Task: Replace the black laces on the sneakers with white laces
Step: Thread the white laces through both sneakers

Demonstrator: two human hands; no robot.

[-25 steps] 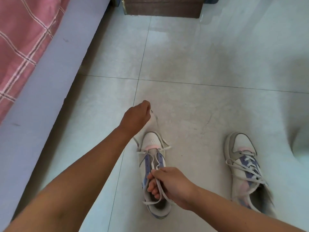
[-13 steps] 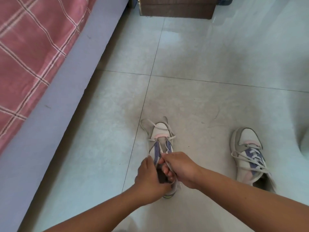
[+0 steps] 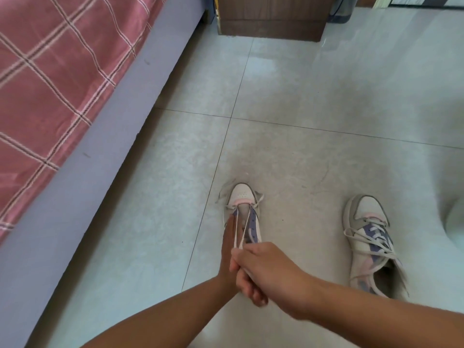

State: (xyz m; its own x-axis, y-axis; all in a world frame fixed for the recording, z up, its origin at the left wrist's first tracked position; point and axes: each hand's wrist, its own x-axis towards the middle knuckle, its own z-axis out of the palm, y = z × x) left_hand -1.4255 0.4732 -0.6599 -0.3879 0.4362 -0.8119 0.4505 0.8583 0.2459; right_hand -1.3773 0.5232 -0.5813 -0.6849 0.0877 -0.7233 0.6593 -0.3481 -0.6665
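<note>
Two white, grey and purple sneakers stand on the tiled floor, toes pointing away from me. The left sneaker (image 3: 243,197) has a white lace (image 3: 247,223) through its lowest eyelets only. Both strands run taut back to my right hand (image 3: 268,270), which is closed around them above the shoe's opening. My left hand (image 3: 228,257) lies along the shoe's left side and holds it, fingers stretched toward the toe. The right sneaker (image 3: 369,237) sits apart to the right, fully laced with a pale lace, untouched. No black lace is visible.
A bed with a pink checked sheet (image 3: 50,84) and a grey-purple side rail (image 3: 100,156) runs along the left. A brown wooden cabinet (image 3: 271,23) stands at the far end. A pale rounded object (image 3: 452,222) bulges in at the right edge.
My left hand came back from beyond the toe to the shoe's side. My right hand has drawn both lace strands up and toward me, so they are taut. The view has tilted upward.
</note>
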